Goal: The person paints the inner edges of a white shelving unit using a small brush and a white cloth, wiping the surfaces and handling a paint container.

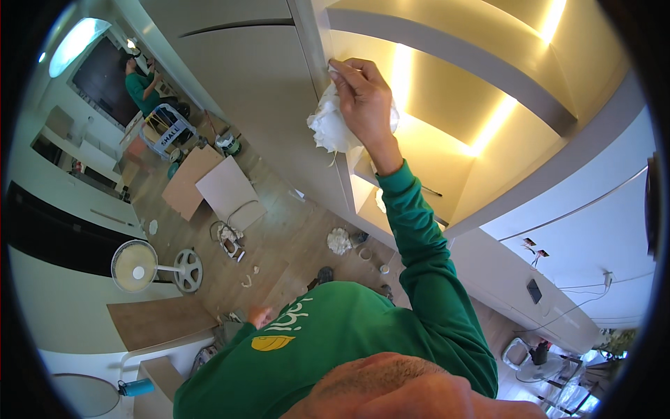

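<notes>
My right hand [364, 96] is raised to the front edge of a pale cabinet with lit, curved shelves [488, 56]. Its fingers are pinched on a crumpled white rag [329, 124], which hangs beneath the hand and spreads to both sides of the wrist. The rag lies close to the cabinet's upright edge; whether it touches cannot be made out. My left hand [260, 316] is low beside my body, small and partly hidden by my green top [314, 328]. Its fingers are too unclear to read, and nothing shows in it.
Flat boards [230, 192] lie on the wooden floor, near a corded tool [230, 241]. A white fluffy heap [339, 241] sits below the cabinet. A standing fan [136, 266] is at left. Far off, another person [143, 91] in green is beside a step stool [167, 133].
</notes>
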Available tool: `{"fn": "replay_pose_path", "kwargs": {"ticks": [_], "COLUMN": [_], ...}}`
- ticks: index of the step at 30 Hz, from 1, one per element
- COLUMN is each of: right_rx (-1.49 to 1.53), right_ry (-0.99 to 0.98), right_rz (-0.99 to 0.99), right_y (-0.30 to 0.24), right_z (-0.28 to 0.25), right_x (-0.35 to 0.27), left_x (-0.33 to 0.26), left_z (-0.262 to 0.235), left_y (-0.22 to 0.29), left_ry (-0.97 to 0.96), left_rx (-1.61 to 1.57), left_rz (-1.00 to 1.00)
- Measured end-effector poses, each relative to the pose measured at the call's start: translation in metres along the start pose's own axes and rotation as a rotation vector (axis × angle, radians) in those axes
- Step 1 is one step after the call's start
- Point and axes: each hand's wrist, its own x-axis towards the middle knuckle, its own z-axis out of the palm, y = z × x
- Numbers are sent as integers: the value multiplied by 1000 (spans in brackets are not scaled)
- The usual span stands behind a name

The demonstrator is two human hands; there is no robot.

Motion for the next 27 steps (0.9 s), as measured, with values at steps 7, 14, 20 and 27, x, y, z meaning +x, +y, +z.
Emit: {"fn": "replay_pose_path", "kwargs": {"ticks": [7,14,20,27], "right_rx": [-22,-6,-31,-4], "right_ry": [73,45,45,-21], "right_rz": [2,71,54,131], "right_y": [4,4,-7,12], "right_z": [12,16,13,-6], "right_x": [-11,-20,6,-20], "left_x": [-3,14,9,21], "left_z": [-17,13,27,20], "left_y": [-59,0,54,25], "left_ry": [-91,-9,-11,-65], "left_rx": [264,147,74,403], "left_rz": [-66,-70,8,133]}}
